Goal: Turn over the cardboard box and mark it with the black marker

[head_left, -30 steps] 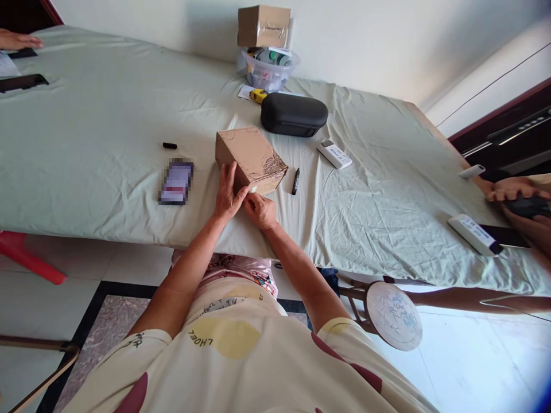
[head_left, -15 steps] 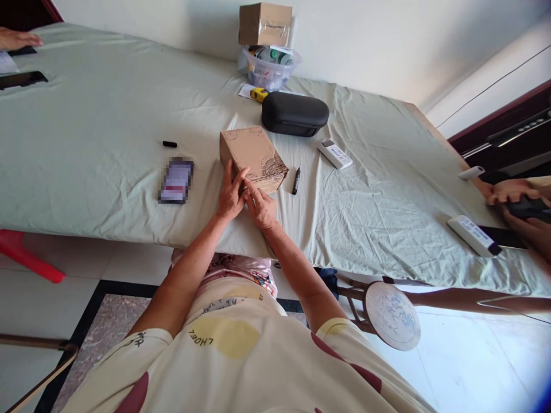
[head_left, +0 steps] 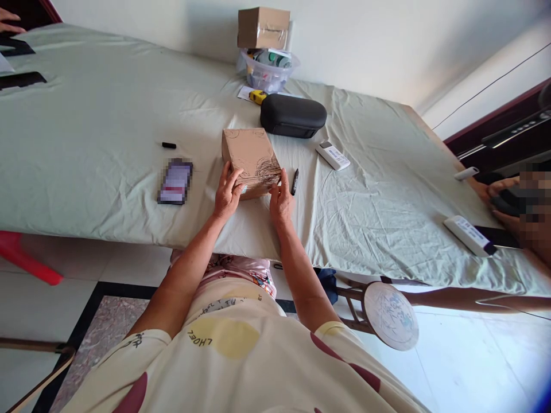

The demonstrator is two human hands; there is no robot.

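A brown cardboard box (head_left: 249,150) with dark scribbled line drawings on its top rests on the cloth in front of me. My left hand (head_left: 227,194) grips its near left corner, thumb along the front and fingers at the side. At the near right corner, my right hand (head_left: 281,199) holds the box with thumb and fingers. Just right of that hand lies a black marker (head_left: 295,182) without its cap. A small black cap (head_left: 169,145) and a phone (head_left: 175,181) with a blurred screen lie to the left.
Behind the box are a black case (head_left: 293,116), a yellow tape measure (head_left: 257,96) and a plastic basket (head_left: 269,77) with another cardboard box (head_left: 263,27) above it. White devices (head_left: 333,156) lie to the right. Other people's hands show at both edges. A round stool (head_left: 391,315) stands below.
My right hand has moved from the middle of the box's front to its right corner. The box has turned slightly, showing more of its front side. My left hand stays at the left.
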